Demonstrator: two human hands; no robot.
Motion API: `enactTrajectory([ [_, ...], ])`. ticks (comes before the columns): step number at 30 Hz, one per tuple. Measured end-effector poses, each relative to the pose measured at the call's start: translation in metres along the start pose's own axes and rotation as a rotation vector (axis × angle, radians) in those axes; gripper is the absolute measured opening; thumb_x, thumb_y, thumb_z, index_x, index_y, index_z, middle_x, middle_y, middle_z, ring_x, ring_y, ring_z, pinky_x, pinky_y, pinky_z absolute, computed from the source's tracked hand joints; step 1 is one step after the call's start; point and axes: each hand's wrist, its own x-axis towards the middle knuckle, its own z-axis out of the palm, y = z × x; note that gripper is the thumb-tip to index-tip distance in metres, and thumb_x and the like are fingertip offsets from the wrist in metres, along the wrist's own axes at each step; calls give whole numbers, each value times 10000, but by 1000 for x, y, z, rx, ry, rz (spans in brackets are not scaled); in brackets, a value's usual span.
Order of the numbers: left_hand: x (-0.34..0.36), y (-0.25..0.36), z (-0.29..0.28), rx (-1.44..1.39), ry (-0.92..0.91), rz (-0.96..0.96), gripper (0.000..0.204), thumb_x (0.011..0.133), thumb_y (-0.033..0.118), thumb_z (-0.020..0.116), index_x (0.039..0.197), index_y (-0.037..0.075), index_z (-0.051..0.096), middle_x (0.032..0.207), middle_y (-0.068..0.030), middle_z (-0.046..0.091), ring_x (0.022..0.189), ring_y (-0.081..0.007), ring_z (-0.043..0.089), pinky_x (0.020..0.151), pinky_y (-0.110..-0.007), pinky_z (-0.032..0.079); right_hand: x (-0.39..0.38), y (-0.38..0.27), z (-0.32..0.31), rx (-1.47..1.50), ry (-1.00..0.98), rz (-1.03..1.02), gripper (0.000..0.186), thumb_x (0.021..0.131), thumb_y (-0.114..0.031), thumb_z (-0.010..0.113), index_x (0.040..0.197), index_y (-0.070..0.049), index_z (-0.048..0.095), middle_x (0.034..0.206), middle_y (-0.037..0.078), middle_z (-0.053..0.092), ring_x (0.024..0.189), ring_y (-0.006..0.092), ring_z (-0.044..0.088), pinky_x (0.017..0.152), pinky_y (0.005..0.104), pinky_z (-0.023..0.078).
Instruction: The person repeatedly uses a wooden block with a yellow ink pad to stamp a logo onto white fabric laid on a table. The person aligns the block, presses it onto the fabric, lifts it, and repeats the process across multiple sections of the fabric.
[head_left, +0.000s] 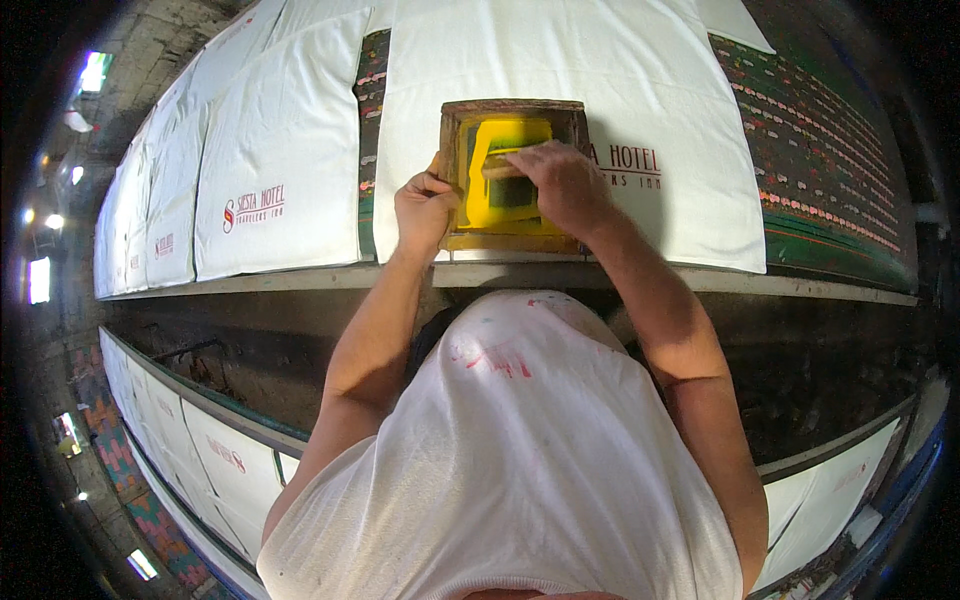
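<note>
A small wooden screen-printing frame (515,105) lies flat on a white cloth (480,55) at the near edge of a long table. Yellow ink (484,207) smears the mesh inside it, around a darker middle patch. My left hand (427,208) grips the frame's left side, fingers closed round the wood. Inside the frame, my right hand (568,187) is closed on a squeegee (496,166) resting at the upper middle of the mesh. The hand covers part of the squeegee and the frame's right side. Dark red print shows on the cloth just right of the frame.
More printed white cloths (285,150) lie along the table to the left. Stained dark green tabletop (820,130) shows on the right. The table's pale edge (690,278) runs before me. Behind me stands another table with white cloths (225,455).
</note>
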Motion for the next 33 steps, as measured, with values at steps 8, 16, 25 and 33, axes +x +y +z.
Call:
enactTrajectory([
  [8, 3, -7, -3, -91, -9, 14, 234, 772, -196, 703, 819, 29, 663, 1144, -117, 767, 948, -189, 710, 884, -322, 580, 23, 13, 0, -135, -50, -137, 475, 920, -66, 634, 1379, -113, 747, 1166, 156, 781, 1094, 333, 731, 1035, 499, 592],
  [16, 1, -7, -2, -82, -18, 24, 240, 792, -202, 678, 849, 31, 661, 1032, -98, 740, 835, -194, 701, 739, -336, 605, -9, -5, -26, 84, -183, -169, 465, 901, 22, 596, 1312, -83, 787, 1191, 142, 800, 1112, 326, 753, 1040, 473, 591],
  [25, 3, -7, -3, -25, 4, 31, 255, 785, -204, 688, 861, 37, 655, 958, -88, 718, 762, -189, 690, 692, -330, 601, -3, -4, -3, -122, -20, -140, 363, 940, -100, 648, 1261, -162, 807, 1065, 117, 774, 1039, 325, 754, 972, 495, 605],
  [33, 6, -11, -6, 42, 13, -16, 248, 803, -195, 688, 870, 40, 652, 963, -103, 735, 777, -186, 700, 686, -334, 604, 12, 18, -22, 130, -148, -130, 399, 937, -106, 635, 1297, -132, 804, 1113, 167, 809, 1050, 335, 790, 991, 514, 614],
])
